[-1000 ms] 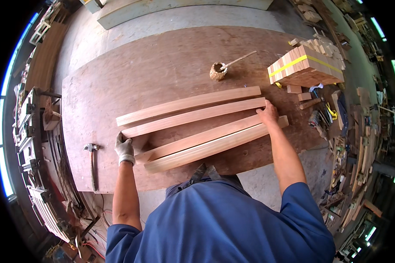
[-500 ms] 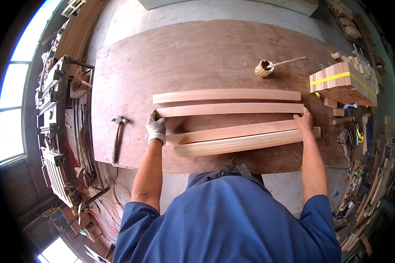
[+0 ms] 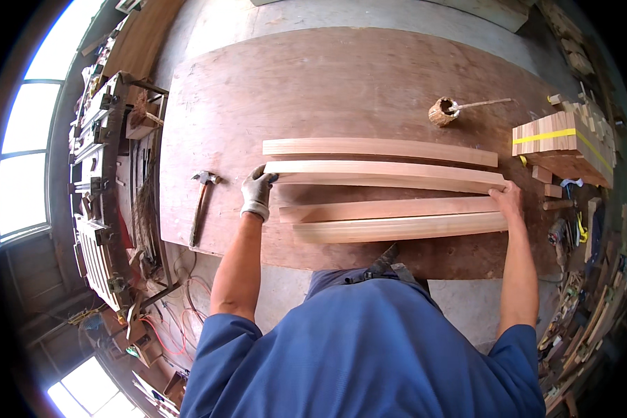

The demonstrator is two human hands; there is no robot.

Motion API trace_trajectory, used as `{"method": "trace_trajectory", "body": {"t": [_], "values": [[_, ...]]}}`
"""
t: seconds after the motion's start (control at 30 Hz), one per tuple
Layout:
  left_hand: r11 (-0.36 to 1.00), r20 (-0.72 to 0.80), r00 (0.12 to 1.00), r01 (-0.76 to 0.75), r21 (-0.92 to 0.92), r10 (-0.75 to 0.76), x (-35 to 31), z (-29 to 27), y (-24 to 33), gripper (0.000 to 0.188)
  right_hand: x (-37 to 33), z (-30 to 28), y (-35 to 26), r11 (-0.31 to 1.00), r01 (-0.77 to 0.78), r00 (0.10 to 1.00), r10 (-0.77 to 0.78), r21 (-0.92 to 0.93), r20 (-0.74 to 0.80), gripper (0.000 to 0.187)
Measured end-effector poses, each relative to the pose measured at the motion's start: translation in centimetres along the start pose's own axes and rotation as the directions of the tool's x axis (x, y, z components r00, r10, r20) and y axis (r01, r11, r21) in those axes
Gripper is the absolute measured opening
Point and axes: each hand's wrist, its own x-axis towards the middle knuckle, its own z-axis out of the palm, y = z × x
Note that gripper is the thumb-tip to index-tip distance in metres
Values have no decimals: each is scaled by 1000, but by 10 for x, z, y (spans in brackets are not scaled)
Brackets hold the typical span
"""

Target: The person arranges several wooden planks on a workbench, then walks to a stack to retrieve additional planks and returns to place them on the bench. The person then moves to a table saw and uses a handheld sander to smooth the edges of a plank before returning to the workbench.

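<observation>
A long, pale wooden strip (image 3: 386, 173) spans between my hands, held at its two ends. My left hand (image 3: 257, 195), in a whitish work glove, has its fingers closed on the left end. On the right end, my bare right hand (image 3: 508, 200) grips with its fingers partly hidden. Just beyond this strip lies a similar wooden strip (image 3: 380, 148). Nearer to me, a third strip (image 3: 390, 208) and a fourth strip (image 3: 400, 228) lie close together. Whether the held strip touches the table or is slightly raised, I cannot tell.
A brown plywood table (image 3: 313, 76) carries everything. A claw hammer (image 3: 200, 202) lies at left. Far right of centre stands a glue pot (image 3: 442, 111) with a stick (image 3: 484, 104) in it. A yellow-strapped stack of wooden pieces (image 3: 561, 143) sits at right, near loose blocks and tools.
The held strip has turned: its right end came nearer to me, its left end slightly farther away. Both hands moved with it. The whole view shifted, so resting things appear farther right.
</observation>
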Motion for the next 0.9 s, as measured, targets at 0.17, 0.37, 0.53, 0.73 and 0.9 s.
{"method": "trace_trajectory", "body": {"t": [0.17,0.37,0.53,0.73,0.9], "values": [[988,-18,999,35,150,-33,16,-7,10,27,20,-4,17,1000,27,997,-27,-5,74,37],[847,-125,979,202,492,-161,12,-1,24,38,22,-3,7,995,98,993,-97,-19,60,42],[768,-61,994,112,630,-95,17,-9,23,51,22,-6,3,982,151,989,-150,-111,17,49],[588,-62,986,143,796,-156,23,-7,35,58,19,-13,-1,981,105,994,-102,-163,25,57],[482,-32,983,118,868,-183,40,-13,27,60,23,-11,2,987,95,994,-89,-126,58,57]]}}
